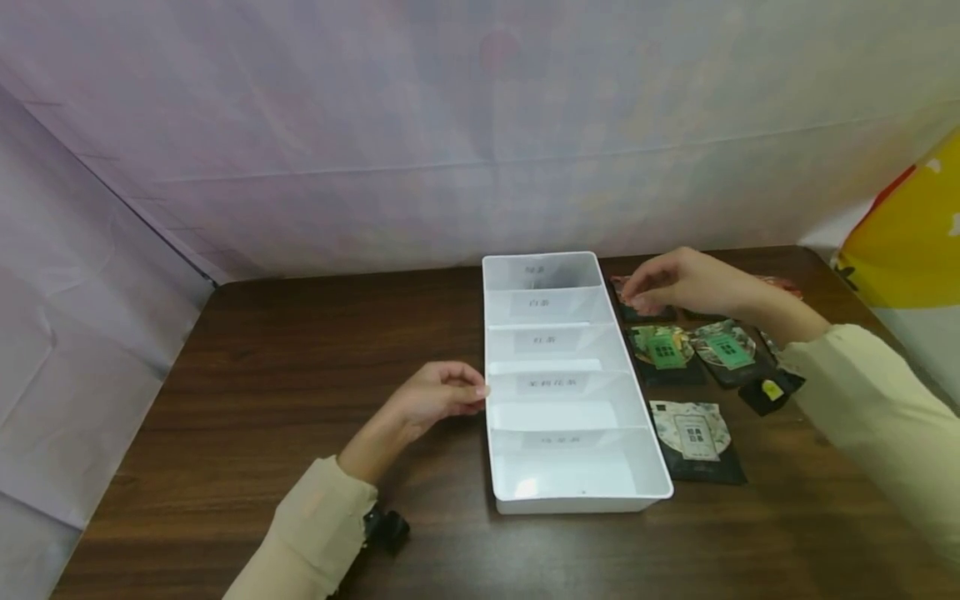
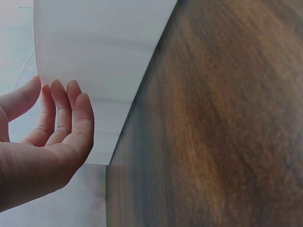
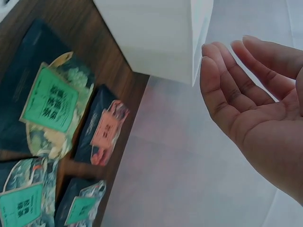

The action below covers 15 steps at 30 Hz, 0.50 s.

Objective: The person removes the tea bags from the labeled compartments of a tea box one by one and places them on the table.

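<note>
A long white divided box stands on the table, its several compartments bearing paper labels. At its left rim, my left hand pinches the edge; in the left wrist view the thumb and bent fingers meet at the rim. My right hand hovers beyond the box's far right side, loosely curved, with nothing between its fingers. Below it lie dark sachets: one with a red label, and ones with green labels. Nearer me is a dark sachet with a white label.
The brown wooden table runs up to a pale hanging cloth at the back. A yellow printed cloth hangs at the right. Small black cameras sit at both wrists, the left one close above the tabletop.
</note>
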Motion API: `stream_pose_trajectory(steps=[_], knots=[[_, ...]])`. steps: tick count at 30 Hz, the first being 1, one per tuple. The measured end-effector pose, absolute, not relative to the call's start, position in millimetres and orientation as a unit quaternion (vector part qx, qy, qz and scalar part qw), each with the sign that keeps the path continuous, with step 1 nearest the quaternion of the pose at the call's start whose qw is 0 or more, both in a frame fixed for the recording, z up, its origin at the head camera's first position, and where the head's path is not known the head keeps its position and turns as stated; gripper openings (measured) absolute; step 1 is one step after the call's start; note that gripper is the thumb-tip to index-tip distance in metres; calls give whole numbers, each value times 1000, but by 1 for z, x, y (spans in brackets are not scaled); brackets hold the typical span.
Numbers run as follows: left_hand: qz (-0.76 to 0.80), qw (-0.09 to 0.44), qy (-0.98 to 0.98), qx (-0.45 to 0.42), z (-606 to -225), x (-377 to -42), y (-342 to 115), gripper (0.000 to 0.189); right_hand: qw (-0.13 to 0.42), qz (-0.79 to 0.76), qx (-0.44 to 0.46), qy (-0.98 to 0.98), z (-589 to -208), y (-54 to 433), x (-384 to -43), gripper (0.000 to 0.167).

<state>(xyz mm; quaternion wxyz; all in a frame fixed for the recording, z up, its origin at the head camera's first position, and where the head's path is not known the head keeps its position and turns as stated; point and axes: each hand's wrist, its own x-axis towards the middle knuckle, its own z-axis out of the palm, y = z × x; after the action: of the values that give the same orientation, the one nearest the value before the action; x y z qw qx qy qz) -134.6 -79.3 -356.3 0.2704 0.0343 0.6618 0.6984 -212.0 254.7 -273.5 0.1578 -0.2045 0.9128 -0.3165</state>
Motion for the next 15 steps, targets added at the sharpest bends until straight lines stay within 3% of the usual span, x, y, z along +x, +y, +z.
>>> stream_pose_trajectory(steps=[15], knots=[[700,270,661,34,-356,-135,-79,4,177,-318,-236,901,-270,226,-230,19]])
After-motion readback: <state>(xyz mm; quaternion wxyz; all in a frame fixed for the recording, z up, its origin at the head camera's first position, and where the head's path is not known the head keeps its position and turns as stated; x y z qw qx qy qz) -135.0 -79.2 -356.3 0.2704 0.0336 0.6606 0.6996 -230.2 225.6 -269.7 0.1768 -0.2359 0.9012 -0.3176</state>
